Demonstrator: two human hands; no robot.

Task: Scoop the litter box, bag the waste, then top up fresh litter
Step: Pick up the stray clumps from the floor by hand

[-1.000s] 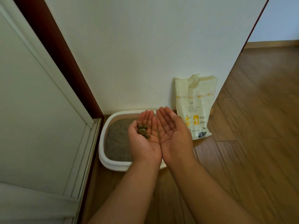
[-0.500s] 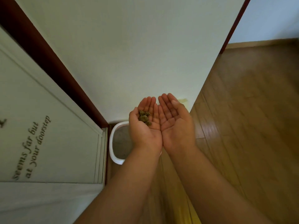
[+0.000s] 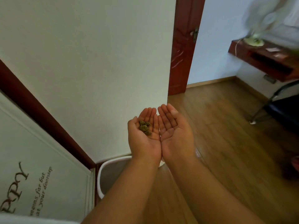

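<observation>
My left hand is held palm up and carries several small dark clumps of waste on its palm and fingers. My right hand lies beside it, palm up and bare, the two hands touching along their edges like a cup. Both are raised in front of the white wall. The white litter box with grey litter sits on the floor below my left forearm, which hides most of it. The litter bag is out of view.
A white door with lettering stands at the left behind a dark red frame. A red wooden door opens into a room with a red shelf and a dark chair. Wooden floor stretches to the right.
My view has swung up and to the right, so the litter box has dropped to the lower edge and the litter bag has left the frame. My cupped hands still carry the clumps.
</observation>
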